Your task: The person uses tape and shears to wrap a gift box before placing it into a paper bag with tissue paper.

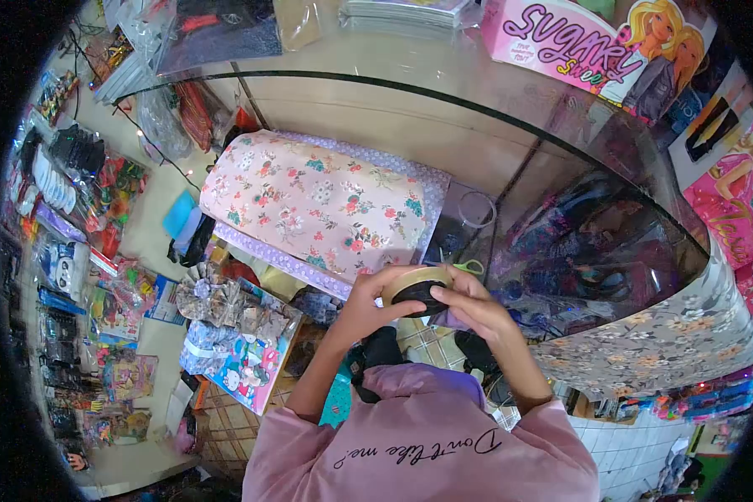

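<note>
A roll of tape (409,290), tan at the rim and dark inside, is held between both hands in front of the chest. My left hand (373,299) is wrapped round one side of it. My right hand (475,305) grips the other side, with the thumb across the roll's face. Just beyond the hands lies pink floral paper (318,209), curved over a purple patterned sheet (439,188) on the counter. Green-handled scissors (470,266) rest close behind the right hand, partly hidden.
A clear ring of tape (477,209) stands beyond the scissors. A glass shelf edge (376,84) arches across the back. Left are ribbon bows (213,301) and a colourful box (247,368). Grey floral paper (669,343) hangs at right.
</note>
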Motion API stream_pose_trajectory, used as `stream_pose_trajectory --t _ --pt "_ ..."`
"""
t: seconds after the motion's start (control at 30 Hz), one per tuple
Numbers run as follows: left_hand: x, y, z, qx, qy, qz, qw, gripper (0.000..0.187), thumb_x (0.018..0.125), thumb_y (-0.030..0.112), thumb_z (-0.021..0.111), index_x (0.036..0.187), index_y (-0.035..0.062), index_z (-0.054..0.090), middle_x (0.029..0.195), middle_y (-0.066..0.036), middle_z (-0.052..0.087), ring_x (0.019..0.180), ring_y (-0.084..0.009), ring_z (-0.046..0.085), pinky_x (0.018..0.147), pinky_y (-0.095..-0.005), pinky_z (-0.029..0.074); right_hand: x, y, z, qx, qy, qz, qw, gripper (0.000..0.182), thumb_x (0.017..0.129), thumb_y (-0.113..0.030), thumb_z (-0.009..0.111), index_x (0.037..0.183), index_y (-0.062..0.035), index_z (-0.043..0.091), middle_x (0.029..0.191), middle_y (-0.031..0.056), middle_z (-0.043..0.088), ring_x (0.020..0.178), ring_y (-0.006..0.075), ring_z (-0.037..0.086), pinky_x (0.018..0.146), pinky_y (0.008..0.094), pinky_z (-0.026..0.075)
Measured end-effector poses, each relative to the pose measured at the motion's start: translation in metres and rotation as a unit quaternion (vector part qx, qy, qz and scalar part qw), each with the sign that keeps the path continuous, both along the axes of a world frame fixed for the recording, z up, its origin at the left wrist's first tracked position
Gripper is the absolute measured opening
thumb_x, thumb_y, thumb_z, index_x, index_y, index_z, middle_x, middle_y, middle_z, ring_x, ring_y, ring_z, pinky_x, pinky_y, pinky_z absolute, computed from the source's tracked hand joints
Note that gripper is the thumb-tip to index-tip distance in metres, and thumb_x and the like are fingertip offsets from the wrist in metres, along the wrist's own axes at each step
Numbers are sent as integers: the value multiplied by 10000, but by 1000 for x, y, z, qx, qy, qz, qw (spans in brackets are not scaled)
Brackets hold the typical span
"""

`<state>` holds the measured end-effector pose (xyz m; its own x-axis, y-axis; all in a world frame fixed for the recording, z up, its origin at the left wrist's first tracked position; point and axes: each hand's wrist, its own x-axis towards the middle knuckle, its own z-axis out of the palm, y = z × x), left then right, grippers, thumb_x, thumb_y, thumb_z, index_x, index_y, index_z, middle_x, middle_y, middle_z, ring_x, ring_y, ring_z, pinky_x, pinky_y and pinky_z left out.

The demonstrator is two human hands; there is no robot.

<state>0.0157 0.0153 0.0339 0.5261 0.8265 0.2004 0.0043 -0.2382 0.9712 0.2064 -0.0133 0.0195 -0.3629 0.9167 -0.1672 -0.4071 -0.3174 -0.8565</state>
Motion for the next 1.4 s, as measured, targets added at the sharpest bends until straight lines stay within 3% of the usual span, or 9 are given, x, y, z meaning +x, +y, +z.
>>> stream_pose_trajectory --t 0.5,0.8,0.93,1.1,1.4 --pt "14 -10 -5 18 17 36 999 355 747 120 708 1055 3 576 906 -95 650 821 -115 598 724 -259 463 -4 1 1 27 -8 -81 996 217 782 -90 665 897 -86 480 826 -23 516 809 66 483 721 219 377" --pt "14 -6 -12 79 9 82 993 330 762 99 689 1052 -7 570 887 -102 647 804 -120 599 717 -263 462 -10 -3 5 105 -121 -124 979 231 835 -176 630 979 -66 486 873 -9 515 822 63 483 706 207 392" --pt "9 -3 -9 29 -57 92 994 321 766 91 683 1050 -10 572 869 -78 642 797 -97 585 707 -247 458 3 -1 15 99 -90 -68 989 275 832 -135 632 1053 -37 500 956 17 540 892 85 504 766 238 408" --pt "6 -6 -12 45 -37 77 995 318 766 92 681 1049 -9 575 871 -69 638 795 -85 575 695 -238 456 10 3 4 63 -25 -47 997 270 811 -27 615 1068 -10 537 996 29 574 917 85 517 816 225 407" --pt "2 -6 -16 47 0 74 996 322 764 96 683 1052 -5 578 870 -67 637 787 -97 578 699 -248 453 9 12 -1 58 -43 -9 997 206 773 -16 654 940 -41 536 825 -31 517 766 47 487 629 190 368"
